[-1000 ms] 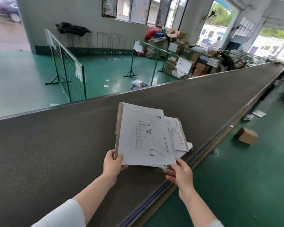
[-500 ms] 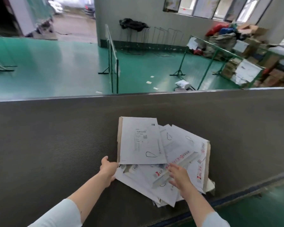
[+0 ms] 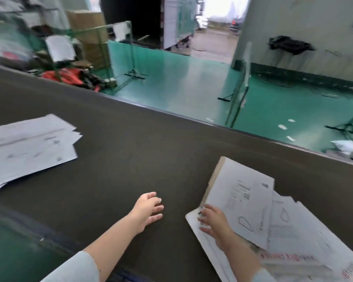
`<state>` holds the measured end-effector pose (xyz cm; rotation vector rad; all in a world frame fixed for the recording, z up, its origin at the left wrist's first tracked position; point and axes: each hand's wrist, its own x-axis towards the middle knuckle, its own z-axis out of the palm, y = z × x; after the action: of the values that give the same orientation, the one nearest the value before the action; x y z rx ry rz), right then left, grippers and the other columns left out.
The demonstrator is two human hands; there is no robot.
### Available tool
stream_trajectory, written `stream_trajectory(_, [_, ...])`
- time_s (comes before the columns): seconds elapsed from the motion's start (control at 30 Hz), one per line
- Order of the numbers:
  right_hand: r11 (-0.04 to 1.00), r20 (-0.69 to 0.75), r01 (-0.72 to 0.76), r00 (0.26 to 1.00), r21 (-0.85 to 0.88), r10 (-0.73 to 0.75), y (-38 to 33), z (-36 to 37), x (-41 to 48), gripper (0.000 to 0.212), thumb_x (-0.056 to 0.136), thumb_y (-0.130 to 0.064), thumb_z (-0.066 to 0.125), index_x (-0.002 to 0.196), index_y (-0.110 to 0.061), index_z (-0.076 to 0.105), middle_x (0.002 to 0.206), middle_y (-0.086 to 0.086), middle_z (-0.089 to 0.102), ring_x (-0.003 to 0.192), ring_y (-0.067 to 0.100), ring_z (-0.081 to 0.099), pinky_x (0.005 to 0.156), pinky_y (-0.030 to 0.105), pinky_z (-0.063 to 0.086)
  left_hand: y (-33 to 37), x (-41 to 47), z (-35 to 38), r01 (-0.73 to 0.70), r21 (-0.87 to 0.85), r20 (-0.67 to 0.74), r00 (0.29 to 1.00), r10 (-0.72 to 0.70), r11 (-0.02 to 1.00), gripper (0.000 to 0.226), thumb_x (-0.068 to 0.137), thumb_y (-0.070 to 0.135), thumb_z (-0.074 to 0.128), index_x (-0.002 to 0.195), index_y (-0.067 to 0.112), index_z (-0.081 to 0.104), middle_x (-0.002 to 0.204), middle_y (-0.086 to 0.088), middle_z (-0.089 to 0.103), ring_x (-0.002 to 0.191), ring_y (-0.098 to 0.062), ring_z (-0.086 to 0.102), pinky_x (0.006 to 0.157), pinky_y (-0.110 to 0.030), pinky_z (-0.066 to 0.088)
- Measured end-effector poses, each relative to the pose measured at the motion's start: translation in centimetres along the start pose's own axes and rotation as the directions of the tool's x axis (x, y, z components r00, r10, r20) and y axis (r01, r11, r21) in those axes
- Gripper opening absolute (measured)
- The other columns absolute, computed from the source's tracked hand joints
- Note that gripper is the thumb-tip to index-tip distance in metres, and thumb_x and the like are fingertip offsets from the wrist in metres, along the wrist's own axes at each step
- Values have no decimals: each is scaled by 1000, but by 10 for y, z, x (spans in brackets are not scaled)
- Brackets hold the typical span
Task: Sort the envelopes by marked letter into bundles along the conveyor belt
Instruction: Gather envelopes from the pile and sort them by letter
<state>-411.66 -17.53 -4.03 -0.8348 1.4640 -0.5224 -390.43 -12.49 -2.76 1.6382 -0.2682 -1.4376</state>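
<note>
Hands are both in view above the conveyor belt [image 3: 130,151], a wide dark band with a fine ribbed texture that runs diagonally through the view.

The left hand [image 3: 149,208] is open. Its fingers are spread and lightly bent, palm down. It holds nothing, and whether the fingertips touch the belt cannot be told.

The right hand [image 3: 214,222] is also open. Its fingers are extended and splayed, and they rest flat on the near-left corner of the pile of envelopes [image 3: 289,241]. No finger is seen curled round an edge.

Envelopes lie on the belt in 2 groups, well apart:

- The pile under the right hand sits at the near right side of the belt. It is fanned and uneven. The top envelope [image 3: 243,200] is white with a brown cardboard edge on its left side, a printed label, and 1 hand-drawn looped mark [image 3: 246,223] near its lower end. The envelope beneath shows a similar mark. Lower envelopes carry red print, too blurred to read.
- The bundle of envelopes [image 3: 29,147] lies at the left side of the belt, white face up and blurred; no mark on it can be read.

Beyond the belt's far edge is a green floor [image 3: 181,82].
</note>
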Motion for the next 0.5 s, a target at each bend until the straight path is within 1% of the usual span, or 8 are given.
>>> stream_trajectory(0.07, [998, 104, 13, 995, -63, -7, -11, 38, 0, 30, 99, -10, 51, 128, -17, 51, 103, 4, 60, 93, 19, 61, 73, 33, 53, -2, -7, -36, -14, -73, -76, 997, 8, 997, 44, 98, 9, 50, 141, 13, 41, 110, -2, 57, 110, -26, 61, 86, -41, 55])
stream_trajectory(0.17, [988, 223, 46, 975, -151, -11, -19, 92, -4, 33, 98, -12, 53, 131, -16, 51, 109, 1, 61, 99, 20, 62, 80, 36, 54, -8, -21, -87, -31, -160, -175, 985, 3, 987, 41, 98, 9, 50, 138, 13, 43, 113, -2, 56, 107, -25, 62, 83, -40, 55])
stream_trajectory(0.27, [971, 316, 72, 949, -227, 3, -23, 148, -15, 35, 99, -12, 53, 134, -15, 51, 114, 2, 60, 107, 22, 62, 87, 40, 54, -14, -36, -141, -63, -239, -261, 965, -1, 969, 38, 98, 8, 50, 136, 12, 45, 112, -3, 56, 106, -25, 62, 86, -41, 55])
stream_trajectory(0.33, [962, 356, 90, 934, -259, 8, -23, 179, -22, 35, 99, -12, 53, 134, -15, 51, 116, 3, 61, 108, 22, 62, 91, 41, 55, -15, -44, -171, -82, -276, -306, 952, -7, 958, 36, 98, 8, 49, 134, 12, 46, 111, -4, 57, 105, -25, 62, 87, -41, 54])
stream_trajectory(0.4, [955, 400, 111, 917, -274, 8, -23, 215, -33, 33, 99, -12, 52, 132, -15, 52, 117, 4, 61, 106, 22, 63, 90, 41, 55, -17, -52, -204, -99, -310, -345, 939, -15, 946, 34, 98, 8, 50, 132, 12, 47, 111, -4, 57, 105, -25, 63, 84, -40, 55])
stream_trajectory(0.5, [942, 465, 139, 885, -304, 19, -16, 284, -50, 30, 99, -12, 53, 129, -15, 55, 118, 5, 62, 105, 22, 64, 85, 39, 57, -19, -63, -269, -126, -366, -390, 921, -29, 922, 32, 98, 7, 50, 129, 13, 48, 113, -6, 58, 103, -24, 64, 80, -38, 56])
